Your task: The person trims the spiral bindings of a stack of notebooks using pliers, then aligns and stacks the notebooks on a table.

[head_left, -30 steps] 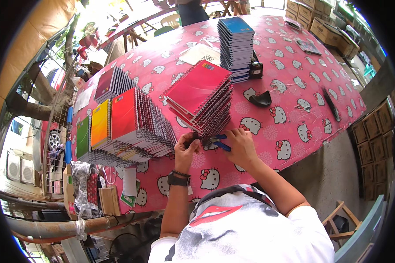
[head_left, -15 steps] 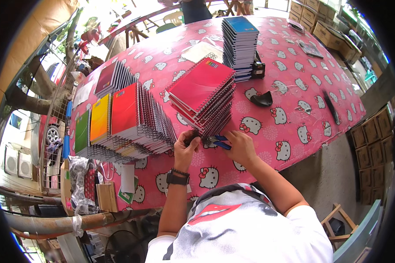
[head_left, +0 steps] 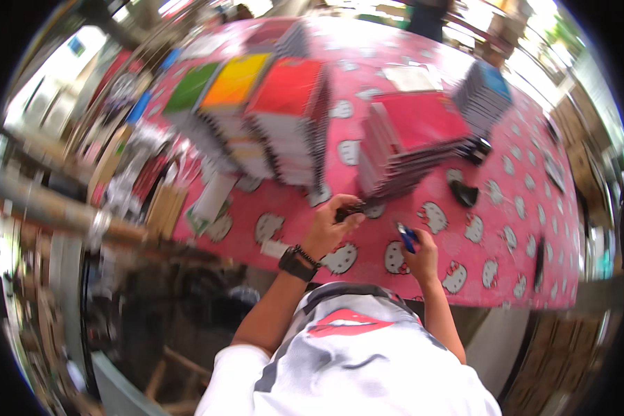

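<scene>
My left hand [head_left: 331, 223], with a dark watch and a beaded bracelet at the wrist, is closed round a small dark object [head_left: 348, 212], too blurred to name. It is by the near lower corner of a stack of pink spiral notebooks [head_left: 423, 121]. My right hand [head_left: 423, 258] grips blue-handled pliers [head_left: 407, 238], held above the tablecloth, apart from the stack. To the left stand stacks of red notebooks [head_left: 289, 90], yellow notebooks [head_left: 237, 80] and green notebooks [head_left: 193, 88], their wire spirals partly smeared by motion.
A pink cartoon-cat tablecloth [head_left: 395, 267] covers the table. Blue notebooks [head_left: 489, 90] are stacked at the back right. A black curved piece [head_left: 464, 194] and a long dark tool [head_left: 539, 263] lie to the right. Plastic wrapping [head_left: 128, 170] sits at the left edge.
The view has swung left, so the table appears turned. My right hand has drawn the pliers away from the pink stack's corner, toward me. My left hand still holds the dark object.
</scene>
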### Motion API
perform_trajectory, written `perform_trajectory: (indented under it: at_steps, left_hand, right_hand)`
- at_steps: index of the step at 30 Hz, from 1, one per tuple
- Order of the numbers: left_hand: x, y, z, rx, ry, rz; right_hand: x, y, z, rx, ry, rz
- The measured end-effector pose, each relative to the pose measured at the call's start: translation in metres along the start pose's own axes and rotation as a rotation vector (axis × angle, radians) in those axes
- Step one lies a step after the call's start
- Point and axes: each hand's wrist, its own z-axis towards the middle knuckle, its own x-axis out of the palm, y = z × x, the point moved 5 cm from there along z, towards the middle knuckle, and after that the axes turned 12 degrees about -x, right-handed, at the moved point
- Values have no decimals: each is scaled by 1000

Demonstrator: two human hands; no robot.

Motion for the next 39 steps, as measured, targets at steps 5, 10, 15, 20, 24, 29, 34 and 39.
perform_trajectory:
  at_steps: [5,10,15,20,24,29,34,39]
  left_hand:
    - [-87,-20,-96,167,-493,-95]
    - [-196,-8,-252,243,-1533,152]
    - [-250,132,-356,-261,-1965,580]
    - [-256,196,-380,-980,-1885,315]
    - [-253,137,-296,-301,-1732,539]
    - [-120,26,-108,1,-727,280]
    - [8,-11,-5,261,-373,517]
    - [33,-21,33,284,-309,640]
  right_hand:
    - [10,-6,-14,-186,120,-87]
    - [13,-10,-3,-134,248,-9]
    - [20,2,7,-133,338,39]
    - [14,-10,0,-73,308,67]
    - [7,2,0,-137,238,1]
    - [10,15,19,54,258,105]
    - [-5,33,40,-27,100,39]
    - [-14,48,52,-189,-72,-138]
